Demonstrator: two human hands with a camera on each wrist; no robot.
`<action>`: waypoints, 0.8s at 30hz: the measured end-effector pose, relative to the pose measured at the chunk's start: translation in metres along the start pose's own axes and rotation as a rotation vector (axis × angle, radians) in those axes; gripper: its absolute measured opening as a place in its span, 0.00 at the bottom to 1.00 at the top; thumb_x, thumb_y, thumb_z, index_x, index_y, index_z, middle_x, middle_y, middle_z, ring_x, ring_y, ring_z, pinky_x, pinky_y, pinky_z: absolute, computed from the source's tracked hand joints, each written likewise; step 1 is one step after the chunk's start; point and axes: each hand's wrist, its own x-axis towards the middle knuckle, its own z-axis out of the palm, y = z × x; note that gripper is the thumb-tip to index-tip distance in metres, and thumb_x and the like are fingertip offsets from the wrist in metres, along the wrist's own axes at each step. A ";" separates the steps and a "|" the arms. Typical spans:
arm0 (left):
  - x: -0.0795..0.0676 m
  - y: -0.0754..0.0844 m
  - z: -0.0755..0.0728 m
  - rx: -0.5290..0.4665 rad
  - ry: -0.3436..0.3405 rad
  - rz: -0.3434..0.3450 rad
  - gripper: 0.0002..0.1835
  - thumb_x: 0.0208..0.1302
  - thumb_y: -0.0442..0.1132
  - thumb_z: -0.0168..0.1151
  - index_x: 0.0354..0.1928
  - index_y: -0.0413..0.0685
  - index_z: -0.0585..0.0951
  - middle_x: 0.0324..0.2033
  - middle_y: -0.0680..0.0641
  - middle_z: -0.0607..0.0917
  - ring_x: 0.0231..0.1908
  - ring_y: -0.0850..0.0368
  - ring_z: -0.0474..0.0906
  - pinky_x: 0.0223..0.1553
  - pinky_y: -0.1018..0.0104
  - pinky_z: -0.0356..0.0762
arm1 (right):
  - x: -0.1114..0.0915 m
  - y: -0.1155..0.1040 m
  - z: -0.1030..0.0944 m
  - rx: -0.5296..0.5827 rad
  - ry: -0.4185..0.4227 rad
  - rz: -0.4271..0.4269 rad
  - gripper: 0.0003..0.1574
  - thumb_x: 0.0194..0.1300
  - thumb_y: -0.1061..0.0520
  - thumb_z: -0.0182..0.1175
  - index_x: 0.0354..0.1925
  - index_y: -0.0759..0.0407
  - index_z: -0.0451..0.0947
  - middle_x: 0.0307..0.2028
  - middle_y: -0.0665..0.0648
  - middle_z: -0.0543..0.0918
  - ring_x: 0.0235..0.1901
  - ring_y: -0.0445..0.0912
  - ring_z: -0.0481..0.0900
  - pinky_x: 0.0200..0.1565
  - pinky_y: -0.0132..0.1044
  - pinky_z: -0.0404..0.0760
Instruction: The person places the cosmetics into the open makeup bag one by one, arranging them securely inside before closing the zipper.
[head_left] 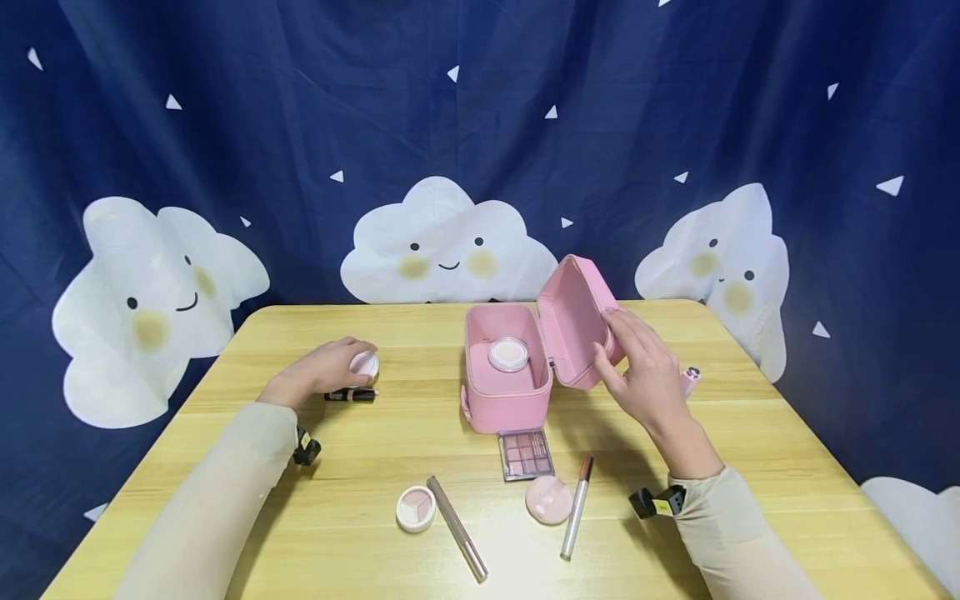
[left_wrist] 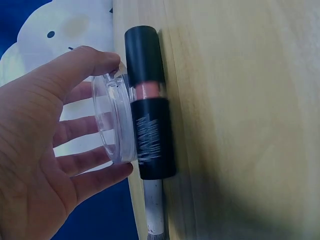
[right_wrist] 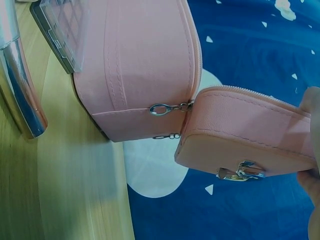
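At the table's left, my left hand [head_left: 326, 367] holds a round clear-sided compact [left_wrist: 117, 120] between thumb and fingers. Right beside it lies a black lip gloss tube [left_wrist: 155, 137] with a pink band, and a brush [left_wrist: 154, 205] shows partly beyond the tube. My right hand [head_left: 643, 375] grips the raised lid [head_left: 572, 325] of a pink makeup case [head_left: 510, 410], thumb at the near edge and fingers over the outer side. Inside the case lies another round compact [head_left: 508, 355]. Zip pulls [right_wrist: 161, 109] hang near the hinge in the right wrist view.
In front of the case lie an eyeshadow palette [head_left: 526, 455], a powder puff [head_left: 548, 500] and a silver tube [head_left: 576, 510]. Further left are a round three-colour pot [head_left: 416, 509] and a slim metallic tube [head_left: 457, 530]. A small pink item [head_left: 689, 381] sits behind the right hand.
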 end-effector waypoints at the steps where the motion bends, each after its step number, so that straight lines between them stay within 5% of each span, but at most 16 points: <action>1: 0.000 0.000 0.000 -0.002 0.000 -0.003 0.34 0.61 0.51 0.66 0.65 0.42 0.71 0.58 0.34 0.75 0.55 0.38 0.73 0.57 0.42 0.69 | 0.000 0.000 0.000 -0.001 0.000 0.000 0.28 0.61 0.51 0.55 0.55 0.63 0.80 0.54 0.61 0.82 0.55 0.58 0.78 0.54 0.58 0.77; 24: 0.001 0.003 -0.005 -0.006 -0.011 -0.009 0.34 0.62 0.51 0.65 0.66 0.42 0.71 0.58 0.35 0.75 0.53 0.40 0.74 0.54 0.44 0.71 | 0.000 0.001 -0.003 -0.019 -0.045 0.007 0.28 0.62 0.51 0.56 0.57 0.63 0.78 0.55 0.62 0.81 0.56 0.59 0.77 0.56 0.56 0.76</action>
